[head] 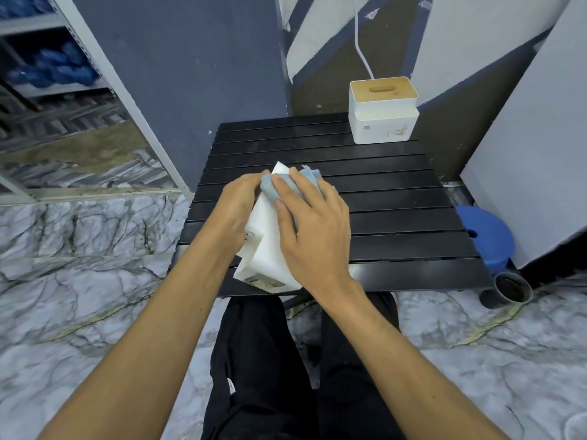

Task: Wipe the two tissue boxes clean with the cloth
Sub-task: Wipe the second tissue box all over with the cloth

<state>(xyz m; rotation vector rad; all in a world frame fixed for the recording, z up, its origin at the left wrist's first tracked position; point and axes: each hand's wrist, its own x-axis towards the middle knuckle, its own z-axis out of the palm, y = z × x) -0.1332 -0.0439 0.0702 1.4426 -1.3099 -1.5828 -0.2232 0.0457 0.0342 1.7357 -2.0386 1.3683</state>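
White plastic, the near box (266,258) is at about 7 o'clock on the table (397,198), tilted with its low end over the near edge, so that one long face turns up toward the person. The left hand (236,201) grips it from 9 o'clock with fingers curled round its upper edge, I judge to keep it from sliding under the rubbing. The blue cloth (270,185) lies bunched on the upper part of that face. The right hand (313,230) presses it there with fingers nearly straight and spread, which puts a wide patch of cloth on the plastic. The far box (382,122) stands upright at 1 o'clock, well apart and touched by nobody; probably it waits its turn. A blue stool (486,233) stands on the floor at 3 o'clock.
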